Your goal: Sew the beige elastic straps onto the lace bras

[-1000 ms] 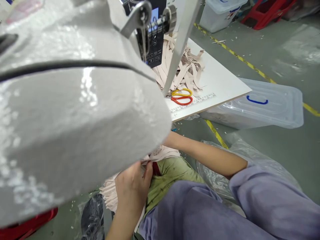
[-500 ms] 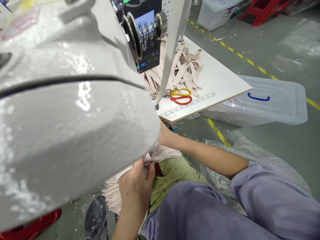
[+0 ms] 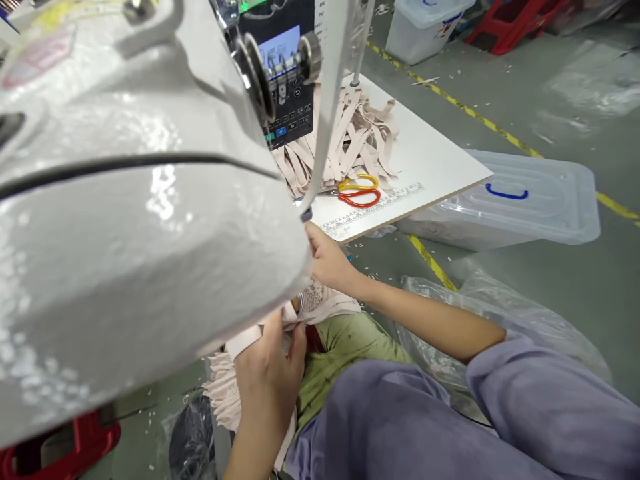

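Observation:
A big white sewing machine head [image 3: 130, 220] fills the left of the view and hides much of the work. Below it my left hand [image 3: 267, 383] is closed on pale pink lace fabric [image 3: 225, 390] that lies in my lap. My right hand [image 3: 327, 257] reaches under the machine beside the table edge; its fingers are mostly hidden behind the machine. A white strap [image 3: 330, 100] runs down from above to near that hand.
On the white table [image 3: 440, 167] lie a heap of pink strips [image 3: 350, 140] and scissors with yellow and red handles [image 3: 357, 190]. A control panel [image 3: 285, 80] sits behind. Clear plastic bins [image 3: 525, 207] and crumpled plastic sheeting [image 3: 500, 313] rest on the grey floor.
My right hand has come out from behind the machine and risen toward the table edge. The view has shifted a little, showing more of the control panel. My left hand stays on the fabric.

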`<state>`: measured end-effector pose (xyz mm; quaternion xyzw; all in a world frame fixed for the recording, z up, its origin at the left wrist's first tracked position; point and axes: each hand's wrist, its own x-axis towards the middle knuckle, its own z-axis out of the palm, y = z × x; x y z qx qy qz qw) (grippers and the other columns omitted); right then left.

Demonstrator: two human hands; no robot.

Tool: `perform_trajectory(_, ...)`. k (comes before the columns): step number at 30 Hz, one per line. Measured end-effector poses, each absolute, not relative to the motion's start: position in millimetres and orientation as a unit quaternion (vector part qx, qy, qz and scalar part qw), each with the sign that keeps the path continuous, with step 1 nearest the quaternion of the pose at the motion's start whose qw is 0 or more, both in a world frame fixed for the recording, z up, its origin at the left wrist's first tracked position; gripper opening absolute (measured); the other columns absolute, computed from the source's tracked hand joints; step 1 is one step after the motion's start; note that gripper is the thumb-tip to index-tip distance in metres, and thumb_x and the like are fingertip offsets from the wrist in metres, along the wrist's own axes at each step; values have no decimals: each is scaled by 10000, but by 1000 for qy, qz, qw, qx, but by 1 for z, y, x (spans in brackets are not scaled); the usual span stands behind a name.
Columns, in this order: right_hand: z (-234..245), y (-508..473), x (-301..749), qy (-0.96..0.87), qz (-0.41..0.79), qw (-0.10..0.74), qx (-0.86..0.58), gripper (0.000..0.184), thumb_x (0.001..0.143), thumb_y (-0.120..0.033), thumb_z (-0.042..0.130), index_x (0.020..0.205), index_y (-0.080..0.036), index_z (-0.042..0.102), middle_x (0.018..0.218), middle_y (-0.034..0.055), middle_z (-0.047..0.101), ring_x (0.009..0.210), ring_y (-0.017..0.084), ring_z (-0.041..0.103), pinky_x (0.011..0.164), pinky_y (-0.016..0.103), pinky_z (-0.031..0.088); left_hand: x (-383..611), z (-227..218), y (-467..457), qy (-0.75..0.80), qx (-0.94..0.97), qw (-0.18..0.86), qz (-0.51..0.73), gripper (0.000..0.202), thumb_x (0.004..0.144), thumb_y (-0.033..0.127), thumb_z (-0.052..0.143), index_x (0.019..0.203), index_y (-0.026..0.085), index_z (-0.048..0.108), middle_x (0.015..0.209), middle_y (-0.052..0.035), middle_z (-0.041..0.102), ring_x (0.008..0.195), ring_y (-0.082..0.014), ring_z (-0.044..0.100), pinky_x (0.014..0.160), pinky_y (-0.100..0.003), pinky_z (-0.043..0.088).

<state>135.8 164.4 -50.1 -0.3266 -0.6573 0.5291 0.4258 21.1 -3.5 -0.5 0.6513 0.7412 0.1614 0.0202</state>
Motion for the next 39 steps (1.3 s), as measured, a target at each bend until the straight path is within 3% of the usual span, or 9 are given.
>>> perform_trajectory(5,-58,156,141,-620,600,398,-313,374,896,-391,617,1198,-178,566,1051,49,625,716,102,547,706,259,494,17,-5,-9,745,644,11,174,522,929,343,581,1421,212,465,726,-23,715,546,-181,631,469,-251,359)
perform_trajectory(11,-59,135,162,-564,677,365,-301,306,939,-445,569,1111,-192,552,1043,47,600,892,140,603,853,312,512,23,-17,-12,759,608,-16,230,802,898,435,620,1531,109,251,1114,-225,703,923,-350,707,654,-395,546)
perform_trajectory(16,-46,106,193,-613,711,235,-252,398,885,-481,647,1134,-179,577,1096,75,641,998,192,619,866,340,523,58,-28,-34,720,661,-19,210,907,890,405,642,1568,91,127,1367,-307,553,1200,-425,606,848,-507,562)
perform_trajectory(18,-43,99,205,-614,716,207,-257,370,883,-485,644,1068,-165,623,1008,64,671,909,190,632,785,321,532,74,-27,-47,673,710,25,206,877,886,386,652,1563,107,170,1326,-278,598,1188,-393,622,875,-491,567)
perform_trajectory(23,-38,97,221,-586,635,316,-392,305,924,-445,561,864,-162,658,760,9,639,648,137,558,565,248,448,81,-10,-53,608,729,96,301,575,933,187,551,1469,141,348,953,-101,748,840,-212,717,727,-325,590)
perform_trajectory(27,-32,89,217,-769,617,83,-145,125,864,-196,589,764,-168,659,733,-19,653,666,120,581,595,218,440,67,-3,-38,588,776,29,228,274,933,189,521,1180,121,619,1070,-165,716,1047,-302,661,915,-455,525)
perform_trajectory(31,-47,81,202,-906,384,51,-169,180,900,-172,545,787,-156,685,734,22,666,644,137,581,583,249,389,44,-20,-22,732,605,257,180,389,970,356,434,663,180,596,585,-69,601,650,-223,625,692,-359,496)
perform_trajectory(35,-74,80,187,-939,226,150,-213,193,940,-190,521,902,-142,704,737,58,665,672,167,595,584,270,394,25,-46,-14,655,408,554,313,429,930,534,452,712,189,583,584,-27,592,623,-187,601,666,-320,482)
perform_trajectory(39,-82,81,187,-907,248,264,-217,223,935,-214,532,1085,-142,680,955,110,688,883,205,628,775,328,503,22,-56,-15,603,325,603,409,382,906,528,510,739,186,537,620,7,548,624,-142,556,662,-284,463)
